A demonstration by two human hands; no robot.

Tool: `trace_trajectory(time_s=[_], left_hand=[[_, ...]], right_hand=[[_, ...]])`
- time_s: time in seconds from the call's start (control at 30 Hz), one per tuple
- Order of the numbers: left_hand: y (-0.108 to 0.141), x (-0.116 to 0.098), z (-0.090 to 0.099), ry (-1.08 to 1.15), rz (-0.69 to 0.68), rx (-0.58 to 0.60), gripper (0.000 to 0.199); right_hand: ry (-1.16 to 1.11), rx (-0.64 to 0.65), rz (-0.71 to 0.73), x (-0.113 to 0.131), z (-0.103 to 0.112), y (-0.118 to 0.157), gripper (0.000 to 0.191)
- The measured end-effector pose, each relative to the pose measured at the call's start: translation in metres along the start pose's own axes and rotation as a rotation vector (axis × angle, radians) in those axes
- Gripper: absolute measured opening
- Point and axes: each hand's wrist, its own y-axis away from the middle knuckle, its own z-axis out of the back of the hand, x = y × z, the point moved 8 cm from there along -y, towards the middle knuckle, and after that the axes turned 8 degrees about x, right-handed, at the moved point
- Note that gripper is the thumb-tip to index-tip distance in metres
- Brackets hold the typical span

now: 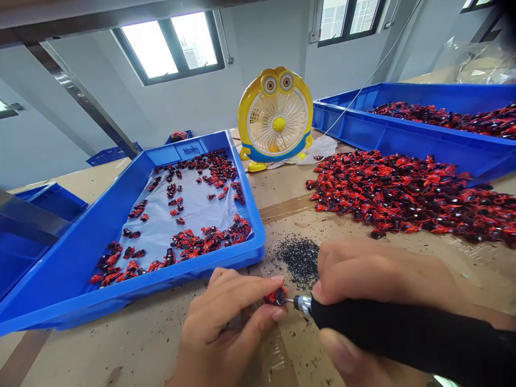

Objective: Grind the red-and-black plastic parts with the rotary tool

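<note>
Pinched between the thumb and forefinger of my left hand (229,322) is a small red-and-black part (276,295). My right hand (374,279) is wrapped round a black pen-shaped rotary tool (387,325) with a silver collar. The tool's thin bit points left and meets the part's right end, or nearly so; I cannot tell whether they touch. Just beyond my fingers lies a patch of fine black shavings (299,259) on the tabletop. A large heap of similar red-and-black parts (403,193) spreads beyond my right hand.
A blue tray (161,287) with a white liner and scattered parts stands at left. Another blue tray (403,131), with more parts, is at back right. Between them stands a yellow cartoon-faced fan (278,123). A metal post (84,97) slants down at far left.
</note>
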Motion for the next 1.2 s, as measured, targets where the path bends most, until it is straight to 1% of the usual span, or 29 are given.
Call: trace_trajectory(time_s=[0.17, 0.33, 0.4, 0.5, 0.63, 0.83, 1.0, 1.1, 1.2], left_hand=[[0.001, 0.0004, 0.0006, -0.009, -0.002, -0.006, 0.019], [-0.0004, -0.0016, -0.0017, 0.018, -0.008, 0.022, 0.02], [-0.0012, -0.002, -0.0026, 0.029, -0.01, 0.032, 0.02], [-0.0011, -0.0029, -0.0017, 0.022, -0.019, 0.016, 0.018], [-0.0006, -0.0046, -0.0005, 0.012, -0.034, -0.005, 0.016], [-0.0012, -0.0043, -0.0018, 0.021, -0.041, 0.01, 0.016], [-0.0016, -0.0032, -0.0019, 0.03, -0.029, 0.01, 0.013], [-0.0031, -0.0048, -0.0039, 0.054, -0.035, 0.031, 0.012], [-0.0032, -0.0064, -0.0061, 0.071, -0.047, 0.052, 0.011]], right_hand=[[0.021, -0.004, -0.016, 0.0004, 0.0054, -0.0063, 0.007], [0.014, 0.053, 0.013, 0.0005, -0.002, -0.0069, 0.012], [0.025, 0.048, 0.011, 0.0005, -0.0032, -0.0042, 0.012], [0.058, 0.001, -0.013, -0.0009, 0.0021, -0.0014, 0.009], [0.048, 0.039, 0.026, 0.0002, 0.0029, -0.0038, 0.009], [0.051, 0.071, -0.004, -0.0041, 0.0009, -0.0048, 0.008], [0.069, 0.067, 0.053, -0.0033, 0.0057, -0.0022, 0.009], [0.081, 0.061, 0.029, -0.0042, 0.0058, -0.0017, 0.008], [0.074, 0.072, 0.007, -0.0008, 0.0009, -0.0009, 0.009]])
